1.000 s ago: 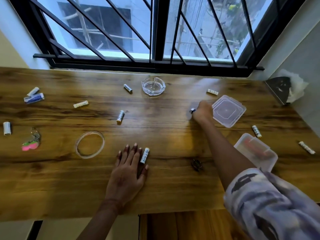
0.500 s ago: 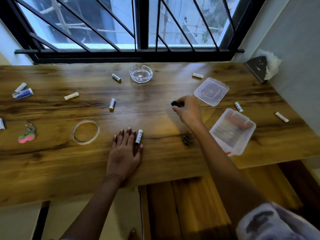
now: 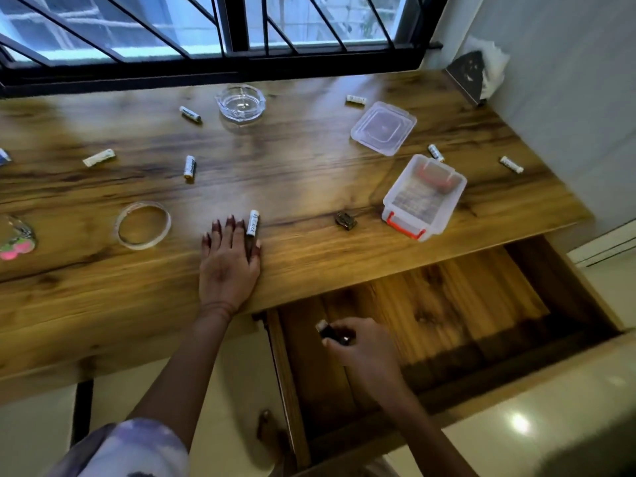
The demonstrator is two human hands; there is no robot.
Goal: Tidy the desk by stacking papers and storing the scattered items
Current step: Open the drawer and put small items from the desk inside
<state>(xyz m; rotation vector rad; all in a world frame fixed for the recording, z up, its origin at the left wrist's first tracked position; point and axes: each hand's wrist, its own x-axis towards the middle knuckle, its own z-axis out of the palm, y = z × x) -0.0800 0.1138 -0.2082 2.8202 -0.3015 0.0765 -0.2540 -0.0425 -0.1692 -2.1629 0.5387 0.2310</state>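
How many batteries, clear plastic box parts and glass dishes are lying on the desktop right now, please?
Batteries: 6, not counting a pale stick of unclear kind
Clear plastic box parts: 2, the box and its lid
Glass dishes: 1
Total: 9

Both forearms are bare from the wrist up. At the lower left of the frame the left arm comes out of a loose sleeve (image 3: 127, 449) of soft fabric, mottled in pale lilac, white and darker purple-grey patches like tie-dye. The left hand (image 3: 229, 266) has long, dark-painted nails with lighter tips. The right hand (image 3: 361, 352), lower centre, wears no ring or band that can be made out.
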